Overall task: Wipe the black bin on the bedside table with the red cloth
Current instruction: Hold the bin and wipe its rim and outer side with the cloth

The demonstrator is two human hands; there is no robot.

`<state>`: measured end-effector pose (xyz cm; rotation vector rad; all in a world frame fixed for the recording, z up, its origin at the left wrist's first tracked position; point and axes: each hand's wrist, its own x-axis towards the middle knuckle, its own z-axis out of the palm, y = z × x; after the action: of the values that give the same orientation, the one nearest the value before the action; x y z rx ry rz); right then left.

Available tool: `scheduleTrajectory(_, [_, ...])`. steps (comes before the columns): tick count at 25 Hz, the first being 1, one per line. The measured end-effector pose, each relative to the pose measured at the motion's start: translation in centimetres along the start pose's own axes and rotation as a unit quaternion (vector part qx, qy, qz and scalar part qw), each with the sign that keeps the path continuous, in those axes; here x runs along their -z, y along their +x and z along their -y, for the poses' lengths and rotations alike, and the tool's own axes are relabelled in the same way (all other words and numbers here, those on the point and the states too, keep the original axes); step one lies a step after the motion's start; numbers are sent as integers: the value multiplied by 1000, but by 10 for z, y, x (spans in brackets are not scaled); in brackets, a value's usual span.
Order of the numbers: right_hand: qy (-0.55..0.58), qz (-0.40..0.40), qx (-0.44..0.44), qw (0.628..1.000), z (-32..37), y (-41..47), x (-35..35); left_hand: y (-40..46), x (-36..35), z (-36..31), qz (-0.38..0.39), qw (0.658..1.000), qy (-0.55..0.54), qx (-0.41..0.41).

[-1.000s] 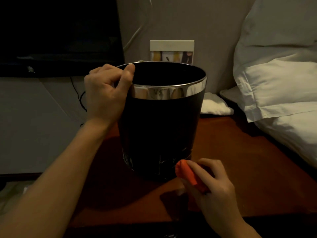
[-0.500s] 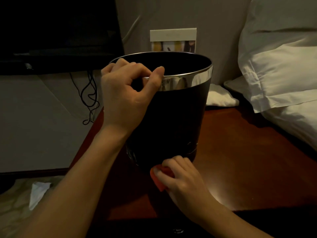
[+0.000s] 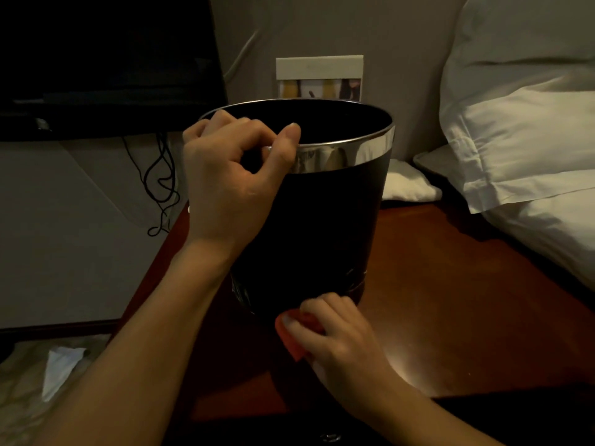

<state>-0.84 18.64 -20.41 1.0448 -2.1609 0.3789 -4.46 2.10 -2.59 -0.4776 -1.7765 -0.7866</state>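
Fingers of the left hand (image 3: 225,185) pinch the chrome rim of the black bin (image 3: 322,226) (upright on the bedside table (image 3: 450,300)); below, right hand (image 3: 338,336) fingers clutch the red cloth (image 3: 291,341) against its base.

Right: you have bare bedside table (image 3: 450,284) up to the pillows (image 3: 528,149).
Far: folded white cloth (image 3: 407,188) blocks you behind the black bin (image 3: 309,226).

hands (image 3: 225,175) wipe black bin (image 3: 322,226)

Head view looks down, close over bedside table (image 3: 450,284)
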Motion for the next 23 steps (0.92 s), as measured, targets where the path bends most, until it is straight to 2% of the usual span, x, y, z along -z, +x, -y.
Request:
scheduleTrajectory(2, [33,-46,-10,998,-16,-1,10,3,5,7,10,999,-42,32])
scheduleTrajectory(5, [25,-165,-73,983,-41,11,39,10,9,17,4,990,-109,93])
scheduleTrajectory(7, [18,-185,-93,978,-46,15,41,10,8,19,1,989,-115,97])
scheduleTrajectory(8, [31,-167,-84,982,-42,14,37,10,8,19,2,989,-116,95])
scheduleTrajectory(12, [40,-10,19,999,-33,-11,11,11,11,22,17,989,-115,89])
scheduleTrajectory(14, [35,3,20,999,-43,-11,15,13,12,23,25,987,-124,101])
scheduleTrajectory(17, [43,-81,-110,990,-62,-6,38,16,13,25,25,986,-125,105])
scheduleTrajectory(18, [71,-106,-186,974,-65,-5,47,16,14,25,25,986,-124,104])
scheduleTrajectory(20, [196,-111,-321,920,-62,-7,61,16,15,26,27,987,-123,97])
scheduleTrajectory(21, [253,-106,-355,894,-57,-8,66,16,16,27,28,988,-119,94])
scheduleTrajectory(23, [302,-95,-374,872,-48,-13,71,16,16,28,28,990,-107,91])
